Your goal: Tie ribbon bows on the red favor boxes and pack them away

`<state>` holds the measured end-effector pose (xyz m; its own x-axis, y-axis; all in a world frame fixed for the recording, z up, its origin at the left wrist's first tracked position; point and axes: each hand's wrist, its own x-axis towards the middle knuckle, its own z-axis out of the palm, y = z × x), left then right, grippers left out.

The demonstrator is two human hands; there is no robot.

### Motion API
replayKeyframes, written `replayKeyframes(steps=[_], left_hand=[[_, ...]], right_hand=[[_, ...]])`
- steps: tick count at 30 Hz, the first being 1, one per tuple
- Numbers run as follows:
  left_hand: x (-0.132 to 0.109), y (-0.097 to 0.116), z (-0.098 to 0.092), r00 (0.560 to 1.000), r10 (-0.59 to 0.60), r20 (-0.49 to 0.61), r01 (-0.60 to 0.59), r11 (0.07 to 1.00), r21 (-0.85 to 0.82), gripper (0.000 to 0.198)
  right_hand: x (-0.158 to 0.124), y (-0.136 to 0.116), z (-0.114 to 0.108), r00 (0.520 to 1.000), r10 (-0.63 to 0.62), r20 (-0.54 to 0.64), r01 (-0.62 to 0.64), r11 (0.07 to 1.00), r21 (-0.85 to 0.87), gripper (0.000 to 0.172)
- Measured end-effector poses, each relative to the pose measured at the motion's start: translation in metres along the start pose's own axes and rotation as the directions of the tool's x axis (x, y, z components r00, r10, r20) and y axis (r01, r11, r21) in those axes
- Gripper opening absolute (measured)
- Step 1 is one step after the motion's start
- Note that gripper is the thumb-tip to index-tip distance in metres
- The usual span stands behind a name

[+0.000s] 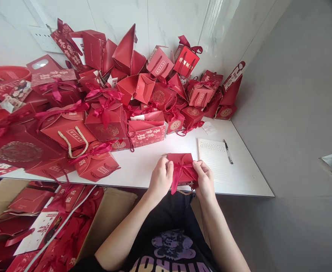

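Observation:
Between my hands, at the table's front edge, is a small red gift box (pixel 185 174) with scalloped top flaps. A red ribbon (pixel 177 175) is tied over its top, one tail hanging down the front. My left hand (pixel 162 175) grips the box's left side, thumb on top. On the right side my right hand (pixel 204 177) is closed on the box, its thumb and fingers by the ribbon. A twisted gold cord (pixel 185 193) shows below the box. The undersides of the fingers are hidden.
Red gift boxes (pixel 106 121) are heaped along the back and left of the white table (pixel 143 162). A notebook (pixel 214 160) and a pen (pixel 227 152) lie at right. A cardboard carton (pixel 109 207) of flat red boxes stands below left; a grey wall (pixel 290 113) borders the right.

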<state>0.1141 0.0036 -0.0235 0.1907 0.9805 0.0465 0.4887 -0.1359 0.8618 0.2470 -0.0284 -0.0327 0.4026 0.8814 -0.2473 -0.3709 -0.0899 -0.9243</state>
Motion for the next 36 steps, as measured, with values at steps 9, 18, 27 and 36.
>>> replayKeyframes(steps=[9,18,27,36], left_hand=[[0.003,0.002,-0.016,0.988,-0.082,0.132,0.103,0.981,-0.166,0.030],[0.000,-0.013,-0.009,0.949,-0.050,0.310,0.191,0.877,-0.440,0.035],[0.003,-0.041,-0.018,0.907,0.128,0.400,0.167,0.764,-0.624,0.049],[0.002,-0.059,-0.011,0.946,0.100,0.308,0.098,0.818,-0.566,0.039]], right_hand=[[0.006,-0.014,-0.036,0.991,-0.115,0.063,0.124,0.976,-0.181,0.030],[-0.011,-0.011,-0.030,0.925,-0.054,0.376,0.212,0.894,-0.395,0.049],[-0.007,-0.003,-0.050,0.880,-0.023,0.474,0.138,0.968,-0.209,0.049],[0.004,0.013,-0.058,0.886,-0.084,0.456,0.211,0.948,-0.236,0.070]])
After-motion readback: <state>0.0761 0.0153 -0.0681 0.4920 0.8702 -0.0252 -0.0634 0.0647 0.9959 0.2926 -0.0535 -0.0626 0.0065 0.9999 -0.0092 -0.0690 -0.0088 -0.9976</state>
